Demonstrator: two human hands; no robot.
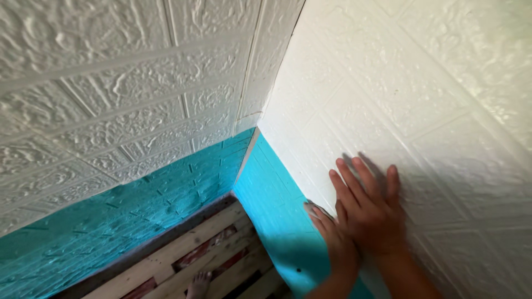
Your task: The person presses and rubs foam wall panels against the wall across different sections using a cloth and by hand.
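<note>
Here the right hand [368,207] lies flat and open, fingers spread, pressed against the white brick-embossed wall panel [421,99]. Just beside and partly under it, the left hand [332,235] is also open, its fingertips on the panel's lower edge where white meets the turquoise panel [277,205] beneath. The panel fills the right wall up to the corner. On the left wall, another white embossed panel [111,99] sits above turquoise. Below lie wooden planks [183,252] and a bare foot [198,283].
</note>
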